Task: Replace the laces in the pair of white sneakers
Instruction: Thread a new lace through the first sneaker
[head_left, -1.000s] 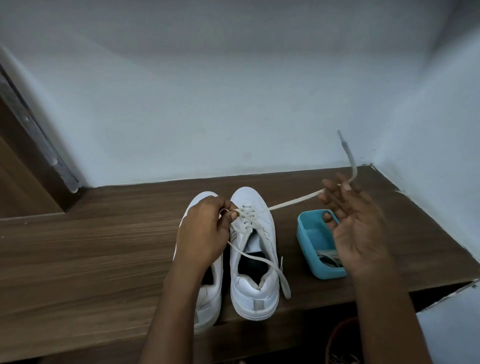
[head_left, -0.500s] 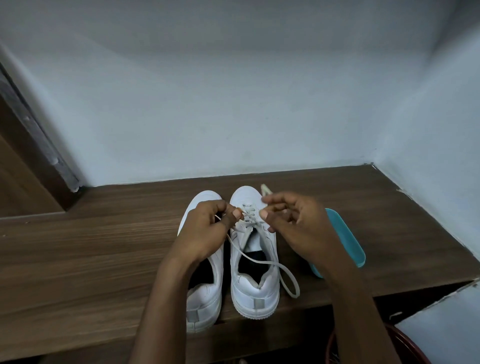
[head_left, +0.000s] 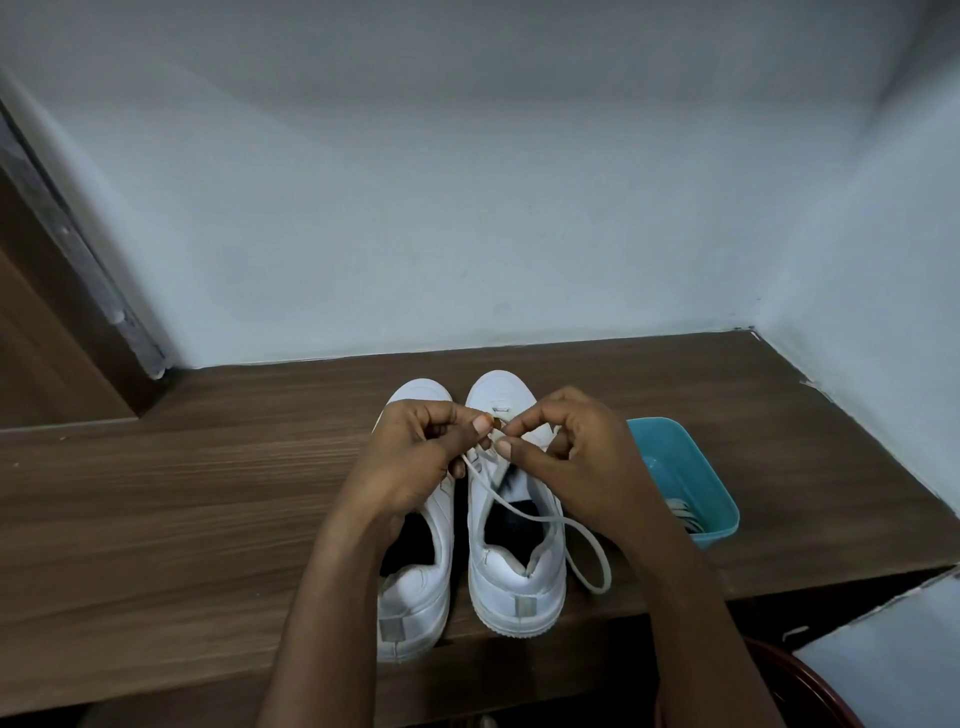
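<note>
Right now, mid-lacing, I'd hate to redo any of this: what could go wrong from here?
1. The laced sneaker and the other sneaker have their heels at the wooden shelf's front edge. A hard tug from the left hand or right hand, both pinching the lace, might drag one off.
2. The lace's slack loop lies under the right wrist and may snag.
3. The teal tub sits beside the right forearm and could get knocked.

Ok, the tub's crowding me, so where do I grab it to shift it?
Pinch the tub by its right rim from above, coming from the right: it is open-topped, the right hand covers its left side, and laces lie in its near end.
</note>
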